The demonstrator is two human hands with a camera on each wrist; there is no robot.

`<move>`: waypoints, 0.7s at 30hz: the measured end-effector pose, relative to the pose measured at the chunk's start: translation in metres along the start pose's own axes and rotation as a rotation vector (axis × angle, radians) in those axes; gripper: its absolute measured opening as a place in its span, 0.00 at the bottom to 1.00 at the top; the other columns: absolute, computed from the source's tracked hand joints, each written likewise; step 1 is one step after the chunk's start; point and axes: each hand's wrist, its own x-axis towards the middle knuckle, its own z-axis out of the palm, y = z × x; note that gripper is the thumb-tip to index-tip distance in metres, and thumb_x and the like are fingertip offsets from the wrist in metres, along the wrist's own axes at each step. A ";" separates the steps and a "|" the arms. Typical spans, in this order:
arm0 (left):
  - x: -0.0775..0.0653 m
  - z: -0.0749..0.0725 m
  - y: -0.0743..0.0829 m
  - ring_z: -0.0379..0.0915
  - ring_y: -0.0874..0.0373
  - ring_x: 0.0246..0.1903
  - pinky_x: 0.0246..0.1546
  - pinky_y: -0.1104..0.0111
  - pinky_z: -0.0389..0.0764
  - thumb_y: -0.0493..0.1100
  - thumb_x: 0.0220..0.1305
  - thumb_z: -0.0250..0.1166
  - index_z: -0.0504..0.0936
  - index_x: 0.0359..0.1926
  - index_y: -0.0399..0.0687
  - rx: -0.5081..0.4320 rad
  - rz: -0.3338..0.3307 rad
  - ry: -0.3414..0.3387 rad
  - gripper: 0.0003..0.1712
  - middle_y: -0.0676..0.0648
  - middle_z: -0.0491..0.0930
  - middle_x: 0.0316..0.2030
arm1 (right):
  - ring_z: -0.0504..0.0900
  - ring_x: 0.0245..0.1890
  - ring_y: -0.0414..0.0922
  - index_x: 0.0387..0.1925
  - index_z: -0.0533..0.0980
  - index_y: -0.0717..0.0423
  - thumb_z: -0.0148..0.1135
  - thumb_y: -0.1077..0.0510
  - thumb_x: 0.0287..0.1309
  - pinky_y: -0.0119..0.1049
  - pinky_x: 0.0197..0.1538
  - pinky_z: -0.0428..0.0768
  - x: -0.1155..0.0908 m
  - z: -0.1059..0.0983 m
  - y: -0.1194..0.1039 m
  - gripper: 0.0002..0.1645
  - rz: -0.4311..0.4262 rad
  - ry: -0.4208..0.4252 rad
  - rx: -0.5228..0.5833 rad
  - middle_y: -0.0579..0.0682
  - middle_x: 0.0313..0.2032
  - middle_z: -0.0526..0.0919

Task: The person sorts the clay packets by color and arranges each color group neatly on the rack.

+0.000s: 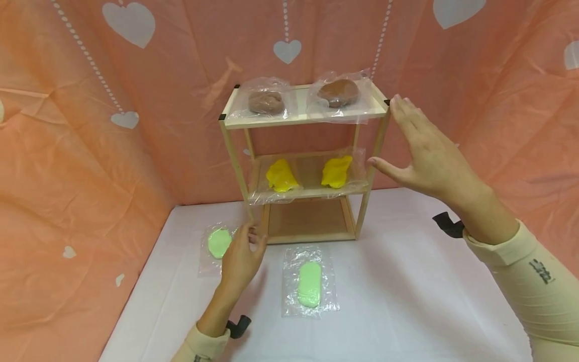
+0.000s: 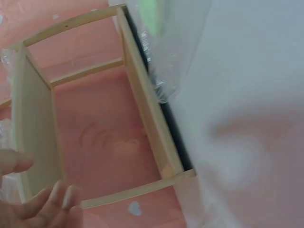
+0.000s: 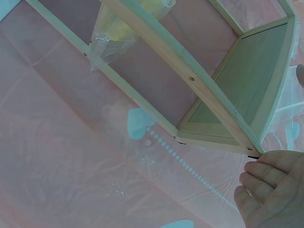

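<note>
A three-tier wooden shelf (image 1: pixel 312 193) stands on the white-covered table. My right hand (image 1: pixel 429 146) is beside its upper right corner, fingers straight and fingertips right at the black corner cap (image 1: pixel 387 102). My left hand (image 1: pixel 242 259) is low by the shelf's front left leg, fingers loosely bent and holding nothing. In the left wrist view, the left fingers (image 2: pixel 59 202) show in front of the frame. Beside the left hand lies a round pale-green lump (image 1: pixel 219 243) in a clear bag, partly covered by that hand. A longer pale-green slab (image 1: pixel 309 284) lies bagged in front of the shelf.
Two brown lumps in clear bags, one left (image 1: pixel 266 102) and one right (image 1: pixel 339 93), sit on the top tier. The middle tier bears two bagged yellow pieces, left (image 1: pixel 281 176) and right (image 1: pixel 336 172). A pink heart-patterned cloth (image 1: pixel 190 75) hangs close behind and left.
</note>
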 end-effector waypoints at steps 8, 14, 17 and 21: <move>-0.015 0.020 -0.009 0.86 0.47 0.41 0.36 0.54 0.86 0.52 0.70 0.72 0.87 0.52 0.39 0.167 -0.045 -0.304 0.21 0.46 0.86 0.39 | 0.48 0.86 0.57 0.86 0.47 0.61 0.76 0.44 0.63 0.49 0.87 0.46 0.001 0.000 0.001 0.65 -0.010 0.009 -0.002 0.60 0.85 0.50; -0.028 0.030 -0.007 0.83 0.46 0.39 0.37 0.52 0.84 0.58 0.68 0.73 0.87 0.50 0.38 0.272 -0.060 -0.458 0.26 0.47 0.82 0.36 | 0.47 0.86 0.56 0.86 0.47 0.60 0.76 0.43 0.63 0.51 0.87 0.47 0.000 0.000 0.000 0.65 0.001 0.000 -0.004 0.58 0.85 0.49; -0.033 0.033 -0.004 0.82 0.44 0.40 0.40 0.50 0.84 0.61 0.68 0.72 0.86 0.49 0.37 0.318 -0.061 -0.505 0.30 0.45 0.81 0.38 | 0.47 0.86 0.56 0.86 0.47 0.60 0.75 0.43 0.63 0.51 0.87 0.47 0.000 0.000 0.000 0.65 0.002 -0.003 -0.004 0.58 0.85 0.49; -0.039 0.037 0.002 0.81 0.41 0.40 0.42 0.48 0.84 0.66 0.66 0.72 0.85 0.48 0.36 0.395 -0.053 -0.535 0.35 0.42 0.79 0.39 | 0.48 0.86 0.57 0.86 0.47 0.61 0.75 0.44 0.63 0.50 0.87 0.47 0.000 0.000 0.000 0.65 -0.012 0.005 -0.001 0.60 0.85 0.50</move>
